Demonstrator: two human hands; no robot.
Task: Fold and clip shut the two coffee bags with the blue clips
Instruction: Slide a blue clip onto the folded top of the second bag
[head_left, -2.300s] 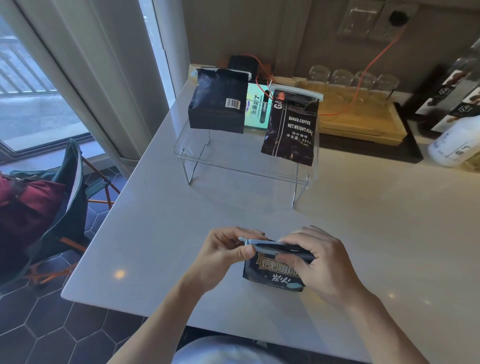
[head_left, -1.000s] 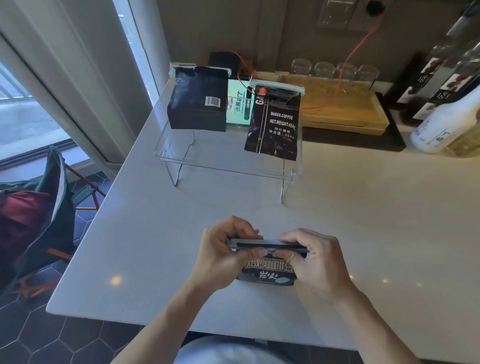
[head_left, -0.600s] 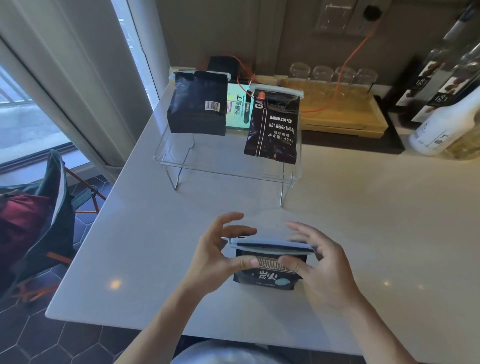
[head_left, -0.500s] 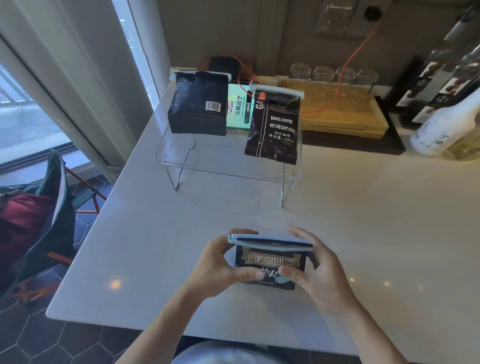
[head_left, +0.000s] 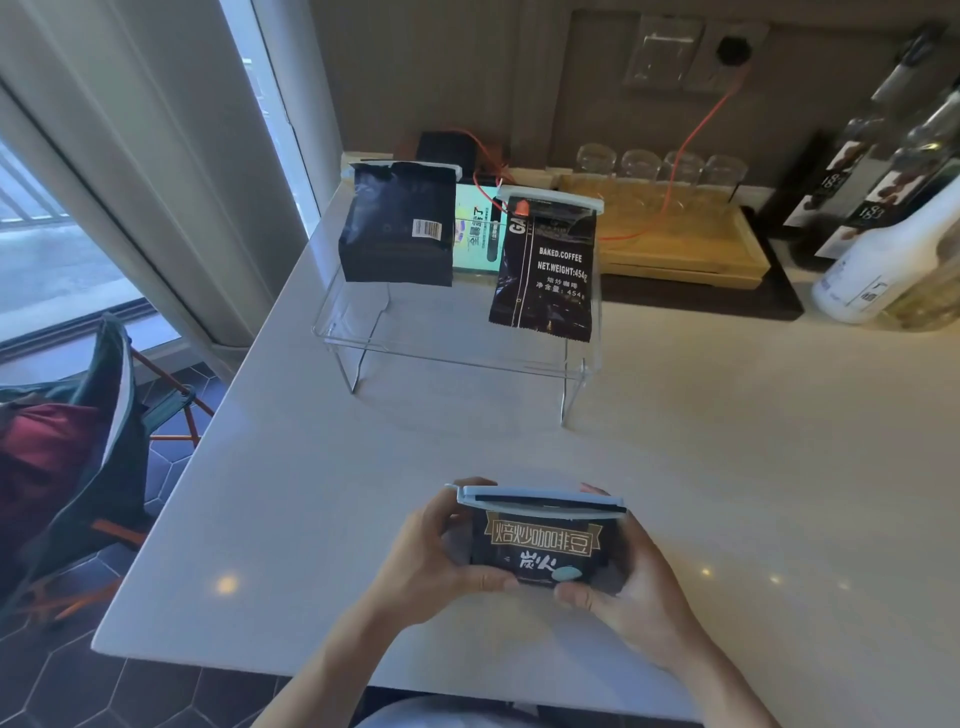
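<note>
Three dark coffee bags are in view, each with a pale blue clip across its top. Two stand on a clear acrylic riser (head_left: 467, 358) at the back of the counter: a plain bag with a barcode (head_left: 397, 228) on the left and a bag printed "BAKED.COFFEE" (head_left: 543, 275) on the right, its clip (head_left: 550, 200) running along the top edge. The third bag (head_left: 540, 551), smaller, with gold lettering, is held upright near the front edge of the counter, and its blue clip (head_left: 540, 503) sits closed along the folded top.

Both hands are curled around this bag. The left hand (head_left: 436, 556) grips its left side, thumb pressed on the lower front. The right hand (head_left: 631, 587) grips its right side the same way.

One pale, glossy countertop (head_left: 727, 441) fills the scene. Four clear glasses (head_left: 660, 166) stand behind a wooden tray (head_left: 685, 244) by the wall. A white bottle (head_left: 883, 265) stands at far right. A window (head_left: 47, 218) and a folding chair (head_left: 88, 447) are at left.
</note>
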